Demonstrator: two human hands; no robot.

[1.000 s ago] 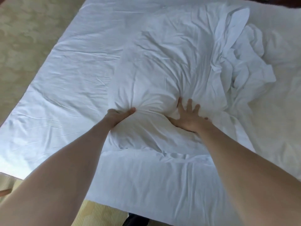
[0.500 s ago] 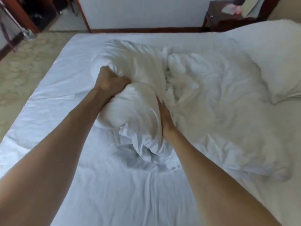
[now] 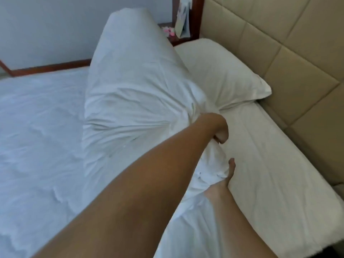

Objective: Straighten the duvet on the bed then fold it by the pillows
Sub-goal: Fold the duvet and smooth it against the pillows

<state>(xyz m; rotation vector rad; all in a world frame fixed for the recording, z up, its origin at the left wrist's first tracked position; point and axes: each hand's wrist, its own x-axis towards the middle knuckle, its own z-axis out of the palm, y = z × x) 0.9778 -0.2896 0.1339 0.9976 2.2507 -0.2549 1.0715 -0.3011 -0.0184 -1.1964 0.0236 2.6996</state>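
Observation:
The white duvet (image 3: pixel 134 101) is bunched into a tall, raised bundle over the middle of the bed, leaning toward the white pillow (image 3: pixel 223 77) at the headboard. My left hand (image 3: pixel 218 127) reaches across and grips the bundle's right side, fingers curled into the fabric. My right hand (image 3: pixel 229 173) holds the duvet's lower folds just below; only its thumb and wrist show, the fingers are hidden under the cloth. The white sheet (image 3: pixel 41 131) lies bare and wrinkled to the left.
A beige padded headboard (image 3: pixel 279 53) runs along the right. A dark wooden nightstand (image 3: pixel 176 37) with papers and small pink items stands behind the pillow. A white wall with a wooden skirting (image 3: pixel 50 67) borders the bed's far side.
The view has swung right toward the headboard. The duvet bundle has been carried from the bed's middle up beside the pillow and stands taller. My left hand has shifted to its right side.

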